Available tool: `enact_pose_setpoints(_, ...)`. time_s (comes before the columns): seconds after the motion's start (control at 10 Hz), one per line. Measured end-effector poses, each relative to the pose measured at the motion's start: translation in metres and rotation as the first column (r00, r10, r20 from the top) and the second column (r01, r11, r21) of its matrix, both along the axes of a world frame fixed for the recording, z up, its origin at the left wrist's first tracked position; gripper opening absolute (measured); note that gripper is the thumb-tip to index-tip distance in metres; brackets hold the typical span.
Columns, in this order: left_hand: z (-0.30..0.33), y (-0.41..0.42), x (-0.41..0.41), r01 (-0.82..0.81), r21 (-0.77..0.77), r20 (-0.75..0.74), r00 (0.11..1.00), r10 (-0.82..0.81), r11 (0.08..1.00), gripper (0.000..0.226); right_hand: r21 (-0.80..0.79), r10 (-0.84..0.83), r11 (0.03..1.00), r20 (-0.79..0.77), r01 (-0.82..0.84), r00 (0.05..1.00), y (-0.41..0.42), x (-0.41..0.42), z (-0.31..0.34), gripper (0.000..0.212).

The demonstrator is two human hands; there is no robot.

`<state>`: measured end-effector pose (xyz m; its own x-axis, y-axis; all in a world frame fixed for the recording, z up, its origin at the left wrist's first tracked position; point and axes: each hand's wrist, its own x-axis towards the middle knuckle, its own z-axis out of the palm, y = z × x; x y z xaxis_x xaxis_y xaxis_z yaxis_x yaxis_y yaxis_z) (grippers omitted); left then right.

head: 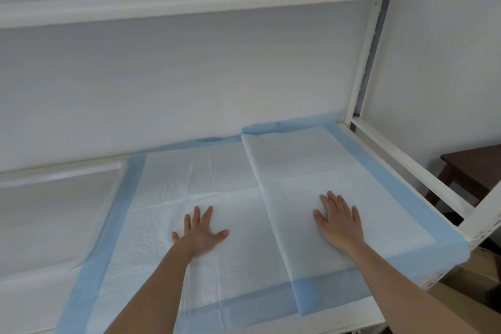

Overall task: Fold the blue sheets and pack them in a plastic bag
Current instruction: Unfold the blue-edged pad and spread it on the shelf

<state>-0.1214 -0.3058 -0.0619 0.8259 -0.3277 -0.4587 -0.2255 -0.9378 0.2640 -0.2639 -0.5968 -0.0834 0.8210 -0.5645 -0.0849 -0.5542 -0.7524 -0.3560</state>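
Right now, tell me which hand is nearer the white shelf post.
Right. The right hand presses flat on the folded-over flap of the blue sheet, closer to the shelf post; the left hand presses the sheet's middle, farther away.

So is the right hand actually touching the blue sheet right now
Touching. The head view shows the right hand lying flat, fingers spread, palm down on the folded-over part of the blue sheet, with no gap visible beneath it.

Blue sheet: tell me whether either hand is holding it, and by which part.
Nothing is held. The left hand and right hand lie flat, fingers straight, pressing on the white middle of the blue sheet.
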Motion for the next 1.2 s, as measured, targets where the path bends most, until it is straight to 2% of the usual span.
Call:
enact_pose_setpoints(0.3, 0.004, 0.014, 0.001, -0.044, 0.031, -0.004, 0.999, 0.044, 0.999, 0.085, -0.008, -0.051, 0.999, 0.0, 0.051, 0.999, -0.015, -0.007, 0.001, 0.054)
enact_pose_setpoints(0.4, 0.013, 0.004, 0.0, -0.123, 0.049, 0.005, 0.992, 0.123, 0.991, 0.083, -0.039, -0.14, 0.989, 0.006, 0.14, 0.99, -0.014, -0.004, 0.007, 0.054)
enact_pose_setpoints(0.5, 0.02, -0.024, -0.009, -0.101, 0.023, 0.088, 0.991, 0.098, 0.995, 0.076, -0.107, -0.083, 0.99, 0.059, 0.089, 0.995, 0.003, 0.007, 0.014, 0.054)
enact_pose_setpoints(0.6, 0.012, -0.048, -0.022, 0.011, -0.067, 0.088, 0.996, -0.005, 0.998, 0.068, -0.006, 0.038, 0.999, 0.119, -0.037, 0.992, 0.029, 0.019, 0.016, 0.053)
enact_pose_setpoints(0.7, -0.003, -0.049, -0.031, 0.056, -0.024, 0.068, 0.996, -0.055, 0.998, 0.071, 0.082, 0.063, 0.994, 0.1, -0.071, 0.993, 0.042, 0.019, 0.01, 0.057)
enact_pose_setpoints(0.9, -0.003, -0.033, -0.022, 0.087, 0.059, 0.064, 0.994, -0.091, 0.994, 0.076, -0.088, 0.097, 0.991, -0.003, -0.097, 0.995, 0.03, 0.007, -0.004, 0.059)
enact_pose_setpoints(1.2, 0.002, -0.026, -0.019, 0.096, 0.059, 0.03, 0.995, -0.098, 0.994, 0.078, -0.124, 0.109, 0.986, 0.006, -0.107, 0.994, 0.023, 0.006, -0.004, 0.056)
